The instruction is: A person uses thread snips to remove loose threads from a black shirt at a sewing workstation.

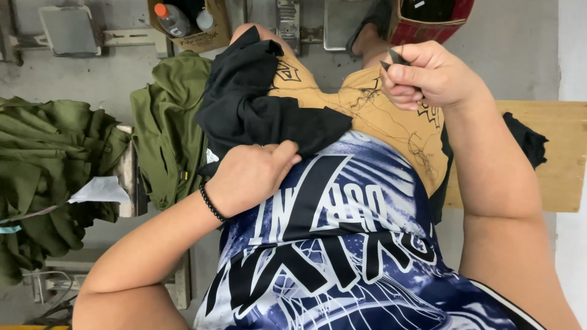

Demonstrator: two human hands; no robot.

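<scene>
- The left hand (251, 174) is closed in a pinch on the near edge of a black garment (257, 101), thumb pressed on the cloth against the curled fingers; a black bead bracelet (211, 203) sits on that wrist.
- The black garment lies bunched over the person's lap, draped across the left thigh and spreading far toward the knee.
- The right hand (428, 76) is raised over the right thigh, well apart from the left hand, fingers curled shut around a small dark pointed tool (394, 58) whose tips stick out past the thumb.
- Loose dark threads (391, 119) lie scattered over the tan shorts (379, 119) between the two hands.
- The person wears a blue and white printed jersey (348, 244), filling the near middle.
- At left, olive green garments (52, 165) are heaped in piles, one more (171, 128) hanging just beside the black garment.
- A wooden board (544, 156) lies at right, behind the right forearm.
- Far left of centre, a cardboard box (195, 27) holds bottles.
</scene>
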